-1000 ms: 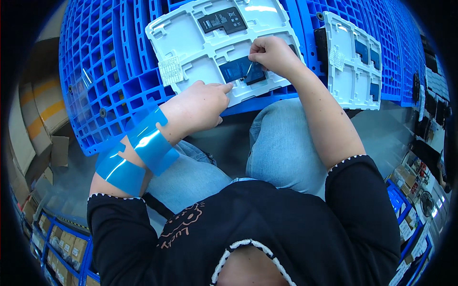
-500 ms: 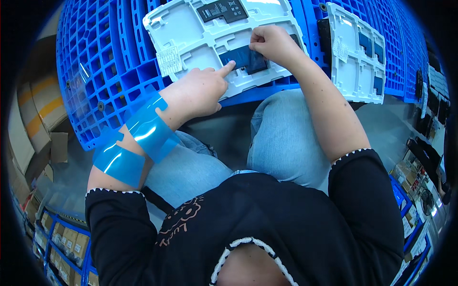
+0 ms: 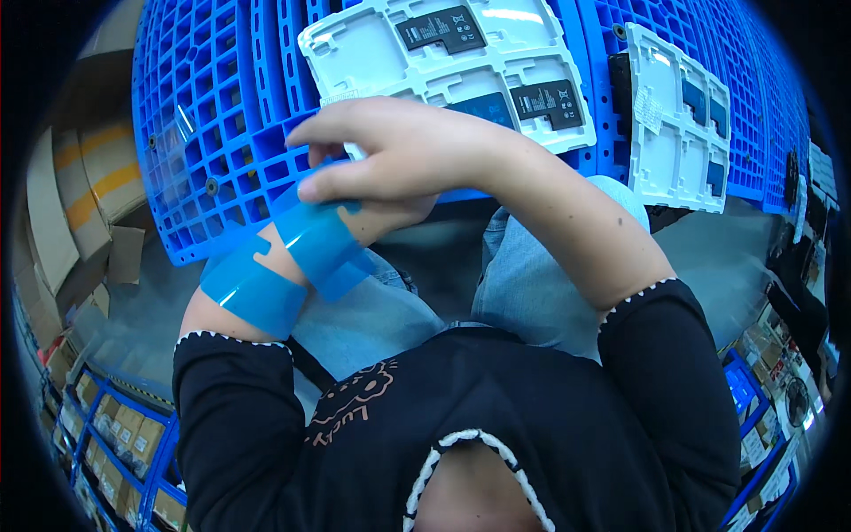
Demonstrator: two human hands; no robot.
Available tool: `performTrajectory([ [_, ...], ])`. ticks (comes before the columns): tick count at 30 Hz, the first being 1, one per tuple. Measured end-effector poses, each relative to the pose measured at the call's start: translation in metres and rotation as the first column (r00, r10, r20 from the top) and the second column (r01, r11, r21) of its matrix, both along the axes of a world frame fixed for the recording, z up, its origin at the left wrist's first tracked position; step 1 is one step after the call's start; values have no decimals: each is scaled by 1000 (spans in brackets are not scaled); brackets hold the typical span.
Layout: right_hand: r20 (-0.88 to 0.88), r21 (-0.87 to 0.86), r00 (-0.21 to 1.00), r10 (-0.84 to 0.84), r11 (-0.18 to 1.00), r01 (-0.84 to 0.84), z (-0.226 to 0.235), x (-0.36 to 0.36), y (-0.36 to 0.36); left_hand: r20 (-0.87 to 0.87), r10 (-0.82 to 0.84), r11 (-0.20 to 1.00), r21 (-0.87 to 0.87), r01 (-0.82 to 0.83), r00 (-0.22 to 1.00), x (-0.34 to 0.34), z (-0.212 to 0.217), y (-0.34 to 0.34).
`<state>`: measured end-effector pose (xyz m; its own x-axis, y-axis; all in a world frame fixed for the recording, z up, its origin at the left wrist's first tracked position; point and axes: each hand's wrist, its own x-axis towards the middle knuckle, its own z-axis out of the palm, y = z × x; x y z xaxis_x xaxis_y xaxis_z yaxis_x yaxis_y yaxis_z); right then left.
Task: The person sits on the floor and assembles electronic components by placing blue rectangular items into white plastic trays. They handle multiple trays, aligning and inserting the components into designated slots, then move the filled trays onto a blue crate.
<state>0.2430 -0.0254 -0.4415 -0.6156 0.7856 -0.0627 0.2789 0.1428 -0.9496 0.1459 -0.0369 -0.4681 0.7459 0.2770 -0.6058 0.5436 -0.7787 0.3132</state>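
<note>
My right hand (image 3: pixel 390 146) crosses over my left wrist, thumb and forefinger apart, with the thumb by a translucent blue film (image 3: pixel 315 235) on my left forearm. A blue patch shows between those fingers; whether it is film or pallet is unclear. Closer to the elbow sits a second blue film (image 3: pixel 253 293), notched at one edge. My left hand (image 3: pixel 412 208) is mostly hidden beneath the right, its fingers out of sight. Beyond the hands, a white moulded tray (image 3: pixel 359 53) holds flat batteries: a black one (image 3: pixel 443 31), another black one (image 3: pixel 545 102), and a blue-faced one (image 3: pixel 483 108).
Both trays rest on a blue plastic grid pallet (image 3: pixel 208 97). A second white tray (image 3: pixel 656 146) on the right holds several blue-faced pieces. Cardboard boxes (image 3: pixel 106 186) stand at the left, and blue shelving (image 3: pixel 115 443) with cartons is at lower left.
My right hand has left the tray and swung left across my left wrist. My left hand has drawn back from the battery. The view has shifted slightly.
</note>
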Motion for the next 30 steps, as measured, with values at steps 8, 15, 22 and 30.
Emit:
performTrajectory([
  [8, -16, 155, 897, -442, 885, 439, 25, 73, 52, -18, -113, 993, 17, 113, 993, 7, -5, -2],
  [15, 10, -166, 665, -746, 655, 737, -63, 129, 59, -15, -97, 995, -23, 97, 995, 10, -3, 1],
  [22, 76, -284, 641, -764, 600, 748, -76, 110, 69, -37, -103, 994, -48, 101, 994, 9, 0, 3],
  [30, 213, -129, 648, -731, 637, 760, -97, 109, 77, -12, -119, 992, -50, 118, 993, 8, -6, 6],
])
